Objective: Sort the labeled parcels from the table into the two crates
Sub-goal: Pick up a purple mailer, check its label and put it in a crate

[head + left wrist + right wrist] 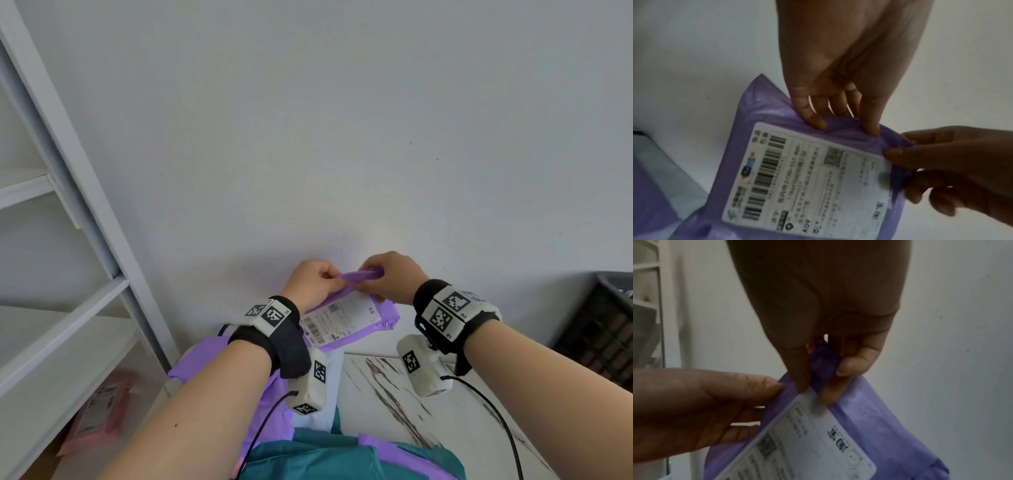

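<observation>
Purple parcel (pixel 346 318) held up off the marble table (pixel 394 394), white label (pixel 807 183) facing the person. Left hand (pixel 313 281) pinches its top edge; right hand (pixel 390 277) grips the bunched top corner beside it. Both wrists raised, fingers curled down onto the film. Step judged: reading the label. Next: pick a crate; one dark crate (pixel 599 335) sits right of the parcel. Other mailers lie below it.

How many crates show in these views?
1. A dark crate sits at the right edge of the head view, beyond the right hand, cut off by the frame. The task's second crate is out of view.
</observation>
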Demonstrator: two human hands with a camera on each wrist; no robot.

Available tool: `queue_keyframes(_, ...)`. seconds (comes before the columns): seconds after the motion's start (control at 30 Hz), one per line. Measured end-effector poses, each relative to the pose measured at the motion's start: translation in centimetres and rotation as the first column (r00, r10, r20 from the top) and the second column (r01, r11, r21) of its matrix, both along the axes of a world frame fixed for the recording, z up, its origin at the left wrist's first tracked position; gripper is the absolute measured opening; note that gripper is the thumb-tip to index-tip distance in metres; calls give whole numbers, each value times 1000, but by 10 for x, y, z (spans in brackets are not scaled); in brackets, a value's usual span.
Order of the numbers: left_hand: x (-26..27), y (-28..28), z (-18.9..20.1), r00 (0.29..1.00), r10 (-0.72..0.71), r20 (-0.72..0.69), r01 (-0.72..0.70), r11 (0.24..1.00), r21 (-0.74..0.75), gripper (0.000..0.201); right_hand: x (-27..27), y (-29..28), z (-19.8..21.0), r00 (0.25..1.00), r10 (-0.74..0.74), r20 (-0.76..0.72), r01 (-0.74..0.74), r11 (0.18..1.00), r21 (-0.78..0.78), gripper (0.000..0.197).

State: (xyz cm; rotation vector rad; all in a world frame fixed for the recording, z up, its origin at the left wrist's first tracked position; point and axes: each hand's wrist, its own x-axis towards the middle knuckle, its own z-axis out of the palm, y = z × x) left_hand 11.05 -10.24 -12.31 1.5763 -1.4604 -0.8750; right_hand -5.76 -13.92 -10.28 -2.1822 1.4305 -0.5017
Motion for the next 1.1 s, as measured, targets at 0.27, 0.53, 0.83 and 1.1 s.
queue_keyframes(0.27, 19, -11, 0, 701, 502, -507, -550, 833, 64, 27, -25, -21, -13, 819, -465, 336, 376, 878, 298, 11)
queue_keyframes(0.53, 9, -9, 0, 552, 240, -798, 0, 958, 288, 28, -24, -8, -4, 509, -690, 515, 178, 670, 721, 19)
queue_keyframes(0.83, 12, -17, 1, 619, 185, -764, -50, 979, 196, 39, -34, -8, 3, 760, -482, 436, 225, 824, 519, 14)
queue_keyframes(1.1, 2, -11, 6, 664, 123, -737, 27, 982, 189, 35, -26, -7, 0, 619, -568, 543, 150, 763, 628, 10)
